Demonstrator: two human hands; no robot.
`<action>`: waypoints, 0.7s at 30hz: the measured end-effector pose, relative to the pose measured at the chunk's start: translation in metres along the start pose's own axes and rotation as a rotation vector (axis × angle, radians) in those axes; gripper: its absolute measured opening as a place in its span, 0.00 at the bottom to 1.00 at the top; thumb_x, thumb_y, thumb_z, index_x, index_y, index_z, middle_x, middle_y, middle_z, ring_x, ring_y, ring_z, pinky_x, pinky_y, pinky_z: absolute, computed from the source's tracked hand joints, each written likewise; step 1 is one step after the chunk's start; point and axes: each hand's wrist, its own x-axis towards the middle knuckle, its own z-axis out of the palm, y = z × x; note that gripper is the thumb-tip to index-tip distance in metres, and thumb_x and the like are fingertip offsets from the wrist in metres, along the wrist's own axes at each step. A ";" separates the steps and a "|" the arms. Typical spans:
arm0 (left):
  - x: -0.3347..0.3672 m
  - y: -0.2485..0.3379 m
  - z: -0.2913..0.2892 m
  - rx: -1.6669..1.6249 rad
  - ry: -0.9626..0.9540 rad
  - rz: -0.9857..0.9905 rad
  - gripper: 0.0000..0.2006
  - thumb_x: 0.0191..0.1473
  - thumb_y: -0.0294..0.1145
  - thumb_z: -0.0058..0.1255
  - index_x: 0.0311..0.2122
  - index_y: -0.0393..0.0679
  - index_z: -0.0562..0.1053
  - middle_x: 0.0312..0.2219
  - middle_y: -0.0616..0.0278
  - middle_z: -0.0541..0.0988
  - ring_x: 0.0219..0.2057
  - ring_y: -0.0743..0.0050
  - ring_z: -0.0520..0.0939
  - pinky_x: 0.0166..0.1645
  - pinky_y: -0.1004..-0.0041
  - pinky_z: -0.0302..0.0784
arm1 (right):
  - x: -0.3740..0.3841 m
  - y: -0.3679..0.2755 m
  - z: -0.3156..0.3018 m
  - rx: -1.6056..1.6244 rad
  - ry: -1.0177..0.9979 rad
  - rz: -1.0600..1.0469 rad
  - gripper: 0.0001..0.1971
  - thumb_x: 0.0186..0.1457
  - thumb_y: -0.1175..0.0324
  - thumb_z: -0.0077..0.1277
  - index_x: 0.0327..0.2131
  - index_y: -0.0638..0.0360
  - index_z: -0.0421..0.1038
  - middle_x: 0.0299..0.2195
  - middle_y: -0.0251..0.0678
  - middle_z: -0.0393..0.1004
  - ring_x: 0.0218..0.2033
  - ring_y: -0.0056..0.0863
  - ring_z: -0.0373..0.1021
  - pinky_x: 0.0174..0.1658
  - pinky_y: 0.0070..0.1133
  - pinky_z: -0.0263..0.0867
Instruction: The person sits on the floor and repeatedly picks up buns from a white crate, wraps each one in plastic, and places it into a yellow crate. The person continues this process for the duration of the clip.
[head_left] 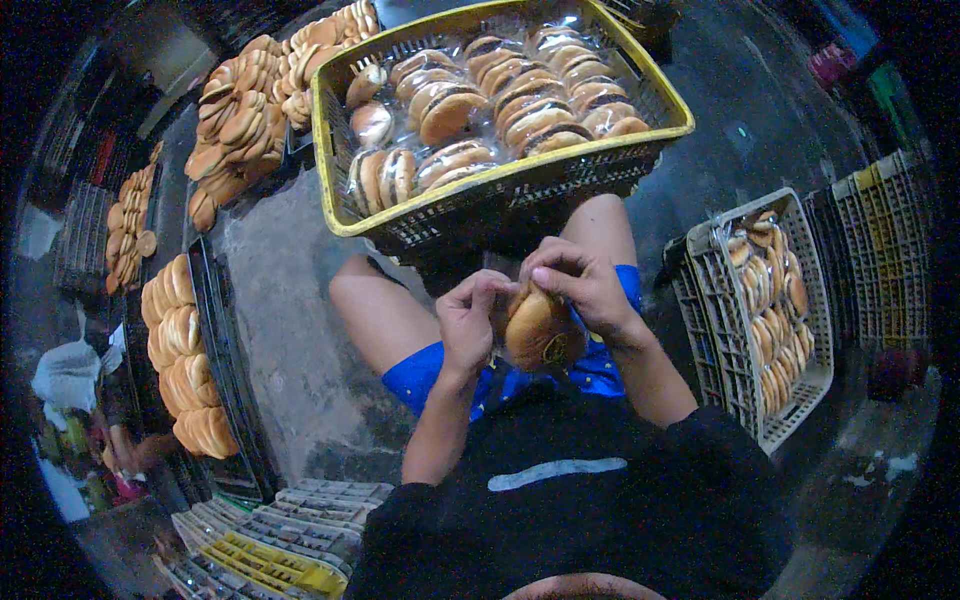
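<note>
Head view shows the left hand (pixel 468 318) and the right hand (pixel 585 288) both pinching the top of a round brown bun (pixel 543 330), thumbs against fingers, with the bun over the blue shorts (pixel 415 378), between the two legs. Just past it, at 12 o'clock, sits a big yellow-rimmed crate (pixel 500 184) with lots of bagged buns (pixel 450 112) in shiny clear wrap. Farther out, a grey crate (pixel 822 350) holds more buns at 3 o'clock, a dark tray (pixel 222 365) has rows of buns at 9 o'clock, and a big bun heap (pixel 240 125) lies at 10 o'clock.
</note>
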 end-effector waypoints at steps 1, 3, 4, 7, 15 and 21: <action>0.001 0.010 0.008 0.031 0.036 -0.032 0.08 0.47 0.29 0.50 0.30 0.35 0.71 0.26 0.62 0.74 0.28 0.79 0.73 0.36 0.79 0.68 | 0.000 -0.003 0.003 0.129 -0.007 0.062 0.11 0.48 0.68 0.48 0.35 0.65 0.68 0.31 0.34 0.70 0.35 0.21 0.65 0.41 0.18 0.60; 0.007 0.031 0.032 0.094 0.109 -0.086 0.08 0.47 0.29 0.49 0.30 0.35 0.71 0.24 0.63 0.73 0.27 0.80 0.72 0.35 0.80 0.67 | -0.003 -0.011 0.010 0.234 0.069 0.151 0.10 0.49 0.70 0.47 0.35 0.65 0.68 0.31 0.34 0.70 0.35 0.20 0.65 0.41 0.16 0.60; 0.010 0.026 0.035 0.071 0.169 0.010 0.08 0.47 0.29 0.49 0.31 0.35 0.71 0.25 0.64 0.73 0.28 0.81 0.72 0.36 0.80 0.67 | -0.002 -0.005 0.009 0.214 0.054 0.135 0.10 0.49 0.70 0.47 0.34 0.65 0.68 0.31 0.34 0.70 0.35 0.20 0.65 0.40 0.16 0.60; 0.009 0.020 0.021 0.311 0.144 -0.125 0.11 0.46 0.29 0.51 0.36 0.37 0.69 0.27 0.65 0.72 0.30 0.80 0.72 0.36 0.80 0.68 | 0.000 0.008 0.010 -0.036 0.154 -0.009 0.08 0.49 0.70 0.46 0.31 0.65 0.68 0.29 0.34 0.70 0.33 0.20 0.66 0.39 0.16 0.61; 0.002 0.039 0.015 0.287 0.099 -0.062 0.07 0.45 0.22 0.50 0.28 0.39 0.63 0.26 0.63 0.71 0.29 0.84 0.70 0.34 0.82 0.67 | 0.009 -0.008 0.026 -0.199 0.217 0.101 0.06 0.45 0.77 0.48 0.30 0.65 0.65 0.26 0.35 0.70 0.31 0.21 0.67 0.35 0.18 0.63; -0.007 0.032 0.003 0.487 0.144 0.014 0.04 0.45 0.21 0.47 0.27 0.39 0.66 0.25 0.65 0.71 0.27 0.81 0.71 0.34 0.81 0.68 | 0.014 0.004 0.030 -0.663 0.086 -0.198 0.06 0.41 0.74 0.49 0.27 0.60 0.70 0.23 0.39 0.69 0.28 0.34 0.63 0.33 0.25 0.61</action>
